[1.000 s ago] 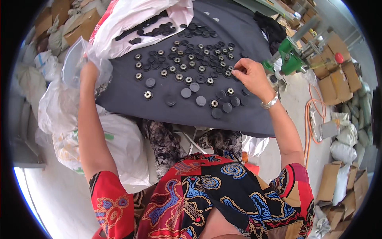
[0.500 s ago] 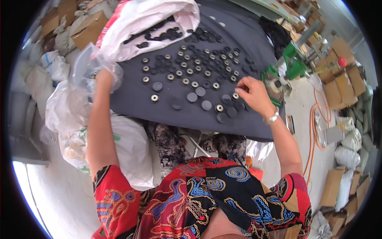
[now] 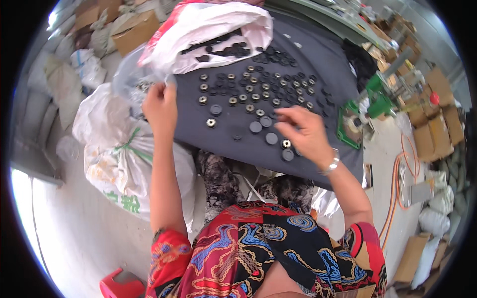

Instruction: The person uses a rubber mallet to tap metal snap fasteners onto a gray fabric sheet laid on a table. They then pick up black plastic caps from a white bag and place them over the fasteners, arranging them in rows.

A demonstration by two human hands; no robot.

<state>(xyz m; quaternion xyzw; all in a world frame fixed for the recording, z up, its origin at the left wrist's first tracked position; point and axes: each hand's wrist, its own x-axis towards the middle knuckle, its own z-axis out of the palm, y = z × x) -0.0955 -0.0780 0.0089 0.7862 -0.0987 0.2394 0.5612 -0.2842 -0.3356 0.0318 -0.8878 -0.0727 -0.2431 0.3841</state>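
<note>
My left hand (image 3: pixel 161 109) is raised at the table's left edge, beside a clear plastic bag (image 3: pixel 124 74) with small metal pieces in it. Its fingers are pinched together; what they hold, if anything, is too small to make out. Over the front right of the spread parts hovers my right hand (image 3: pixel 304 131), palm down, thumb and forefinger apart. Near its fingertips lie flat grey discs (image 3: pixel 271 138) and a dark disc with a metal ring (image 3: pixel 285 144) set in it. Farther back, many black caps sit in loose rows, several bearing metal rings (image 3: pixel 232 101).
A white and red sack (image 3: pixel 218 27) lies open on the dark cloth-covered table (image 3: pixel 198 136), spilling black caps. A green hand press (image 3: pixel 380 97) stands at the right. Stuffed white sacks (image 3: pixel 124 174) crowd the left side. An orange hose (image 3: pixel 395 184) and cardboard boxes (image 3: pixel 427 124) are on the right.
My left hand has come up out of the clear bag and moved right. My right hand has shifted left over the grey discs. The whole view has swung slightly.
</note>
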